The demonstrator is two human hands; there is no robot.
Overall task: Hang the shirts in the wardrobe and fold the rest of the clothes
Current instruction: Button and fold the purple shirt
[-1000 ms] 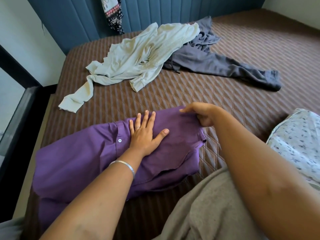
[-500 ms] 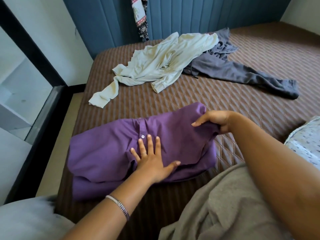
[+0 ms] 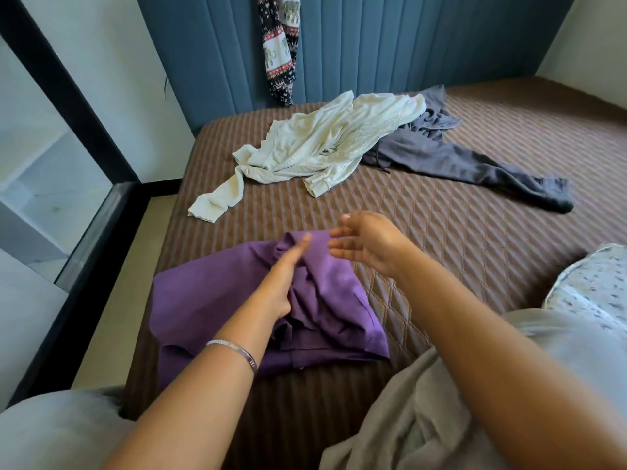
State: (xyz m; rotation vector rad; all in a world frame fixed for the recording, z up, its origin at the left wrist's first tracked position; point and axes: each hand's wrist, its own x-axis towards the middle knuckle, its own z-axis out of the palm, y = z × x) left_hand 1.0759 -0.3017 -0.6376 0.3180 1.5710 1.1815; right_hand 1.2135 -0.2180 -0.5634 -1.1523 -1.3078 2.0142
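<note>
A purple shirt (image 3: 203, 300) lies partly folded near the front left corner of the brown quilted bed (image 3: 458, 239). My left hand (image 3: 281, 283) lies edge-on across its middle with straight fingers, pressing into a crease. My right hand (image 3: 366, 245) hovers open just above the shirt's far right corner, fingers spread and holding nothing. Farther back lie a cream long-sleeved top (image 3: 322, 144) and dark grey trousers (image 3: 475, 164), the top overlapping the trousers.
A patterned garment (image 3: 280, 45) hangs on the blue padded headboard (image 3: 407, 45). A floral pillow (image 3: 593, 286) sits at the right edge. Grey cloth (image 3: 424, 418) covers my lap. A black-framed glass panel (image 3: 84, 232) stands left of the bed, with floor between.
My right hand let go of the shirt's far corner and opened above it. My left hand turned from flat on the cloth to edge-on along a fold. The shirt's right part is now bunched narrower.
</note>
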